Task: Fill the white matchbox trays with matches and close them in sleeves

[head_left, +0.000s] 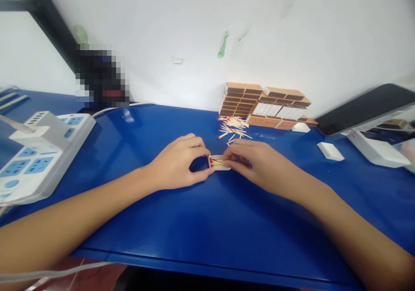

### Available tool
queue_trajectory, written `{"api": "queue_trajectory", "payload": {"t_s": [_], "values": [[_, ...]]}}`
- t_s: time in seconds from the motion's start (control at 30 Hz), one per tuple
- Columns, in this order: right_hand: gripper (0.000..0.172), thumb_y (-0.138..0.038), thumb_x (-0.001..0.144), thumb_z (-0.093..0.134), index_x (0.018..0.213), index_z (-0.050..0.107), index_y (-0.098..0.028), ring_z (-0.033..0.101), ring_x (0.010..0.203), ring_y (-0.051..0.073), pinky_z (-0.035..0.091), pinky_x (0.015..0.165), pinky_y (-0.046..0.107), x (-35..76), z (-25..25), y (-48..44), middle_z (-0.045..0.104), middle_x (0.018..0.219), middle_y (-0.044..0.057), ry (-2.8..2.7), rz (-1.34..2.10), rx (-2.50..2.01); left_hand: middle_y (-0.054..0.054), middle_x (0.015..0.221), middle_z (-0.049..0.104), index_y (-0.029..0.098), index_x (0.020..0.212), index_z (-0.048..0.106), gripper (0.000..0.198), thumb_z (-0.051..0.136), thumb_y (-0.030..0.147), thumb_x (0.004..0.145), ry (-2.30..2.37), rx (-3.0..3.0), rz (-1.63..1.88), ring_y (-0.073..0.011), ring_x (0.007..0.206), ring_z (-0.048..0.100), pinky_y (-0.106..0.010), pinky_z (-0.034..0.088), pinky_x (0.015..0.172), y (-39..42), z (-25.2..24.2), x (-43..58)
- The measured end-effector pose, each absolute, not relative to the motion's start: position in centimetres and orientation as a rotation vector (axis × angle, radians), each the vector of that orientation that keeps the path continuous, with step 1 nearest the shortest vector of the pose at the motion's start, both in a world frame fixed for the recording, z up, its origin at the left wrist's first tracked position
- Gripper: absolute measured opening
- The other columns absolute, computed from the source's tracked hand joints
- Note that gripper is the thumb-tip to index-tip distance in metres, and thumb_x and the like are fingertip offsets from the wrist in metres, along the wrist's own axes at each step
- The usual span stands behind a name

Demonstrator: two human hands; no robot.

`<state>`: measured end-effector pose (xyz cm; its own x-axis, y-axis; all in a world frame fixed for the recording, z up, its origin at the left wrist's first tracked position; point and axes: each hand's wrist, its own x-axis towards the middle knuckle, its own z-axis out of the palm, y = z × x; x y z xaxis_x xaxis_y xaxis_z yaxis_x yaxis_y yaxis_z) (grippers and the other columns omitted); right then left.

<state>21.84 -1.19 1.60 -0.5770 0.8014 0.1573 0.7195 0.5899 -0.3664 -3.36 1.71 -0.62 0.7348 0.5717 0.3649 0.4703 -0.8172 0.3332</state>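
Observation:
A small white matchbox tray (221,169) lies on the blue table in front of me, holding matches (218,163) with their red heads to the left. My left hand (181,161) grips the tray's left end between thumb and forefinger. At the right end, my right hand (248,157) has its fingertips pinched together over the plain ends of the matches; its fingers partly hide that end. Just behind the tray is a loose pile of red-headed matches (234,124), a few lying apart near my right fingers.
Stacked matchboxes (241,98) stand against the wall. White tray-like pieces (330,151) lie to their right, near a dark-screened device (366,109) leaning on a stand. At left sits a white power strip (55,174) with blue sockets. The table's front edge (181,267) runs below my arms.

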Motion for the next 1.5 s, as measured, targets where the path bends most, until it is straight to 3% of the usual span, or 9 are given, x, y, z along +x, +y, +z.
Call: {"api": "queue_trajectory", "payload": {"t_s": [0.33,0.57,0.7,1.0,1.2,1.3,1.43,1.5], "values": [[0.018,-0.030,0.103,0.056,0.095,0.070,-0.022,0.065,0.084,0.019,0.045,0.073,0.029,21.2,1.3,-1.2,0.073,0.093,0.005,-2.459,0.421,-1.299,-0.006,0.103,0.070,0.018,0.106,0.075,0.025,0.068,0.039,0.095,0.819,2.704,0.669,-0.0218,0.097,0.062,-0.038,0.050,0.092,1.6,-0.6,-3.4],[0.029,-0.042,0.099,0.060,0.082,0.071,-0.022,0.057,0.061,0.016,0.040,0.059,0.030,23.5,2.4,0.0,0.069,0.072,0.002,-2.122,0.241,-1.554,-0.006,0.101,0.071,0.018,0.108,0.075,0.028,0.070,0.041,0.094,0.828,2.723,0.712,-0.0218,0.095,0.061,-0.039,0.048,0.090,1.7,-0.7,-3.4],[0.030,-0.052,0.090,0.068,0.086,0.070,-0.022,0.062,0.067,0.019,0.042,0.061,0.032,23.7,1.4,0.5,0.072,0.078,0.003,-2.059,0.284,-1.776,-0.006,0.099,0.071,0.019,0.104,0.076,0.026,0.069,0.042,0.094,0.911,2.718,0.739,-0.0218,0.093,0.060,-0.039,0.047,0.089,1.7,-0.6,-3.4],[0.018,-0.034,0.095,0.061,0.083,0.065,-0.022,0.063,0.071,0.020,0.041,0.062,0.032,22.8,0.7,0.5,0.071,0.081,0.004,-2.226,0.296,-1.846,-0.006,0.099,0.070,0.019,0.107,0.076,0.027,0.069,0.042,0.094,0.917,2.723,0.714,-0.0225,0.093,0.059,-0.040,0.047,0.088,1.8,-0.7,-3.3],[0.047,-0.051,0.102,0.047,0.068,0.064,-0.023,0.058,0.062,0.020,0.036,0.059,0.034,24.3,1.8,0.6,0.068,0.068,0.004,-2.263,0.341,-1.941,-0.006,0.098,0.071,0.019,0.105,0.076,0.026,0.070,0.041,0.094,0.901,2.723,0.715,-0.0223,0.093,0.060,-0.039,0.048,0.088,1.8,-0.7,-3.4],[0.043,-0.048,0.102,0.048,0.074,0.070,-0.023,0.060,0.066,0.020,0.038,0.060,0.033,25.0,2.1,0.7,0.071,0.073,0.005,-2.305,0.381,-1.905,-0.006,0.100,0.072,0.019,0.106,0.076,0.026,0.070,0.041,0.094,0.887,2.730,0.710,-0.0226,0.094,0.060,-0.040,0.048,0.089,1.7,-0.7,-3.4],[0.038,-0.046,0.100,0.050,0.085,0.075,-0.023,0.064,0.069,0.019,0.043,0.060,0.031,25.1,2.5,0.7,0.073,0.078,0.004,-2.330,0.800,-1.681,-0.006,0.100,0.072,0.019,0.108,0.076,0.027,0.071,0.041,0.093,0.877,2.728,0.715,-0.0227,0.094,0.061,-0.039,0.049,0.088,1.7,-0.8,-3.3],[0.036,-0.044,0.100,0.049,0.086,0.074,-0.022,0.064,0.071,0.019,0.044,0.062,0.031,25.0,2.4,0.7,0.073,0.081,0.004,-2.318,0.714,-1.658,-0.006,0.100,0.072,0.018,0.108,0.076,0.028,0.071,0.041,0.093,0.872,2.729,0.716,-0.0226,0.094,0.061,-0.040,0.049,0.089,1.7,-0.8,-3.3]]}}
